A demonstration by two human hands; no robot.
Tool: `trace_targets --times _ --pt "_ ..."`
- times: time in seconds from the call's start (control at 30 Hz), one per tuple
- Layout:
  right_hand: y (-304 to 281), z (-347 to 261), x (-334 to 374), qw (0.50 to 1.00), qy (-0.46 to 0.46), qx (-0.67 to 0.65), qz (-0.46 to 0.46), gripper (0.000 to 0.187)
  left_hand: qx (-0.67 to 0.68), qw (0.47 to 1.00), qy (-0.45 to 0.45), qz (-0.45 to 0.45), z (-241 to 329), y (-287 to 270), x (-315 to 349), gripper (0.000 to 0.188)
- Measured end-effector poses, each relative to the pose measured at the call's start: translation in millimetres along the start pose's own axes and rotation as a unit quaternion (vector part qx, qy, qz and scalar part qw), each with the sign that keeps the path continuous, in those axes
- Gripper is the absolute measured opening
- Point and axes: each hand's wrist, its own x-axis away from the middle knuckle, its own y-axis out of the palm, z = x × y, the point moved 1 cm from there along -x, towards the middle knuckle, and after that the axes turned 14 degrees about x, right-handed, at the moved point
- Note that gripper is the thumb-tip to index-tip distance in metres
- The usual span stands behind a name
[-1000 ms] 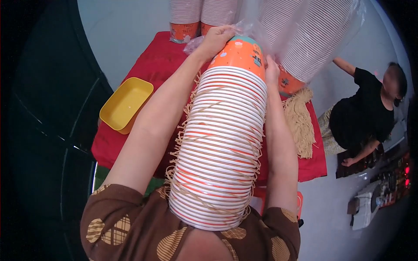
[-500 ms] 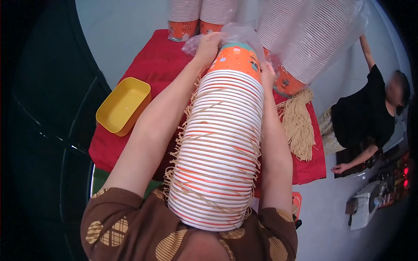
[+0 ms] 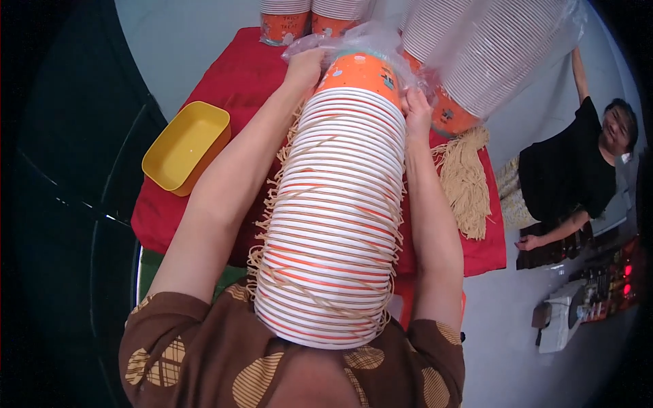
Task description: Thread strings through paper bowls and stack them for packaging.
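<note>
A long stack of nested paper buckets (image 3: 333, 204) with white rims leans from the table toward my chest. Its far end shows an orange printed wall, and beige string handles hang along both sides. A clear plastic bag (image 3: 371, 39) is bunched over that far end. To the left of the stack's end, my left hand (image 3: 304, 68) is closed on the bag's edge, its fingertips partly hidden by the plastic. My right hand (image 3: 417, 109) is closed at the right side of the orange bucket, with bag plastic at its fingers.
A red cloth covers the table (image 3: 231, 75). On it are a yellow bin (image 3: 187, 146) at left, a bundle of beige strings (image 3: 464, 183) at right, bagged bucket stacks (image 3: 507, 61) and further stacks (image 3: 284, 27) behind. Another person (image 3: 568, 177) stands at the right.
My left hand has shifted left, away from the stack's end, drawing the plastic wider. The table and the things on it appear slightly higher in the view.
</note>
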Motion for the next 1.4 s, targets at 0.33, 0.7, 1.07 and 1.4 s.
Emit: trace_targets --times 0.33,0.7,1.07,1.4 --pt "3 17 1 0.994 -0.014 0.045 0.1 0.022 -0.079 0.989 -0.097 0.075 14 -5 20 0.036" --pt "9 3 -3 0.996 -0.029 0.039 0.077 0.02 0.042 0.988 -0.149 0.011 10 -17 57 0.032" --pt "10 10 -6 0.983 -0.005 0.132 0.13 0.012 0.392 0.839 -0.371 -0.067 11 -15 74 0.022" --pt "33 -29 35 0.972 -0.046 0.162 0.162 0.016 0.181 0.96 -0.207 0.06 -3 -47 88 0.035"
